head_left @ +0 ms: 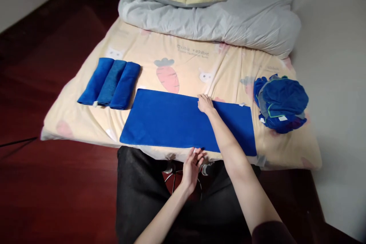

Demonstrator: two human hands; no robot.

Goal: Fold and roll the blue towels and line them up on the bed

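Observation:
A blue towel point(171, 120) lies spread flat on the bed sheet point(185, 66), near the bed's front edge. My right hand point(205, 103) rests on the towel's far edge at its middle, fingers curled down onto the cloth. My left hand point(192, 166) is at the towel's near edge at the middle, fingers stretched toward the hem and touching it. Neither hand lifts the cloth.
Three rolled blue towels point(110, 83) lie side by side at the left. A heap of crumpled blue towels point(280, 103) sits at the right. A bunched grey duvet point(211, 11) fills the far end. Dark red floor point(54, 183) surrounds the bed; a white wall point(337, 84) stands right.

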